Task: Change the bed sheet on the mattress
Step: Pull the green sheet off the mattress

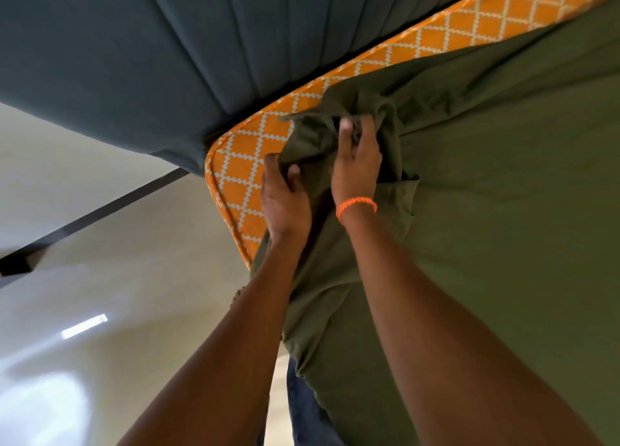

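An olive green bed sheet [503,210] covers most of the mattress [241,173], whose orange cover with a white lattice pattern shows bare at the near corner and along the headboard side. The sheet's corner is bunched up over that bare corner. My left hand [285,204] grips the bunched cloth from the left, thumb curled into a fold. My right hand [357,170], with an orange band on the wrist, pinches the same bunch a little higher. Part of the sheet hangs over the mattress's side toward my legs.
A padded blue-grey headboard [167,59] rises right behind the mattress corner. A glossy pale floor [117,311] lies to the left, with a dark skirting strip [94,217] along the wall. My jeans-clad leg [302,412] stands against the bed's side.
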`<state>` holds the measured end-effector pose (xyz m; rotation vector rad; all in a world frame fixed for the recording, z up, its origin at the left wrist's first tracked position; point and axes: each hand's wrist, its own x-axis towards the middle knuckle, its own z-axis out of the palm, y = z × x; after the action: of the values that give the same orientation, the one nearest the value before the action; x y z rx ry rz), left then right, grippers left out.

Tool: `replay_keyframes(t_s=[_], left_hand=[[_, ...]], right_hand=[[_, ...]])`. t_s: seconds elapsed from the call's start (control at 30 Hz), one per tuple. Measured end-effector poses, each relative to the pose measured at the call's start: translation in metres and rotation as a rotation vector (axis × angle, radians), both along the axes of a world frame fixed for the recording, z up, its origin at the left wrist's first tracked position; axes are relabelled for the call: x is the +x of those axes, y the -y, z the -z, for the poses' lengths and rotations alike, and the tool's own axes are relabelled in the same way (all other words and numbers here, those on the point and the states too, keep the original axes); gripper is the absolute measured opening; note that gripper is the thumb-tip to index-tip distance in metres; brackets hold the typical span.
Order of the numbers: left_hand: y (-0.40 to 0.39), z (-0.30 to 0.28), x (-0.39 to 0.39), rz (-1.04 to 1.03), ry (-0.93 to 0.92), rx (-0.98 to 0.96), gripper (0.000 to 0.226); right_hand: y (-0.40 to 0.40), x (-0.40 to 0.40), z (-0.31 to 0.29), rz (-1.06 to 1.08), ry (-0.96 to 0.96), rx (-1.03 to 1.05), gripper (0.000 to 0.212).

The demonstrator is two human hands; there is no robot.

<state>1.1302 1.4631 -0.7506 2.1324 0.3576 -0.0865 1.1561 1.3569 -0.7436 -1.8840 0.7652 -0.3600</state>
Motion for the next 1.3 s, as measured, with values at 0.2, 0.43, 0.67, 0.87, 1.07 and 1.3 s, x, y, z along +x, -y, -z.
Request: replay_keyframes(t_s=[0.2, 0.43, 0.67, 0.87, 1.07, 1.3], left_hand=[[-0.037, -0.011, -0.05, 0.467, 0.18, 0.487, 0.038], [-0.057, -0.008, -0.113, 0.585, -0.204, 0.701, 0.031], [-0.067, -0.039, -0.132, 0.49, -0.259, 0.473, 0.028], [-0.083, -0.071, -0.168, 0.589, -0.294, 0.16, 0.032], [-0.139, -0.141, -0.255, 0.579, -0.234, 0.058, 0.03], [-0.19, -0.225, -0.371, 0.533, -0.187, 0.009, 0.035]], right_hand=[[0.004, -0.119, 0.028, 0.486, -0.198, 0.477, 0.018], [0.019, -0.188, 0.037, 0.878, -0.51, 0.795, 0.029], [-0.024, -0.194, -0.012, 0.606, -0.321, 0.536, 0.025], [-0.062, -0.235, -0.061, 0.301, -0.312, 0.571, 0.022], [-0.11, -0.327, -0.127, 0.224, -0.255, 0.477, 0.02], [-0.137, -0.455, -0.224, 0.242, -0.166, 0.478, 0.019]])
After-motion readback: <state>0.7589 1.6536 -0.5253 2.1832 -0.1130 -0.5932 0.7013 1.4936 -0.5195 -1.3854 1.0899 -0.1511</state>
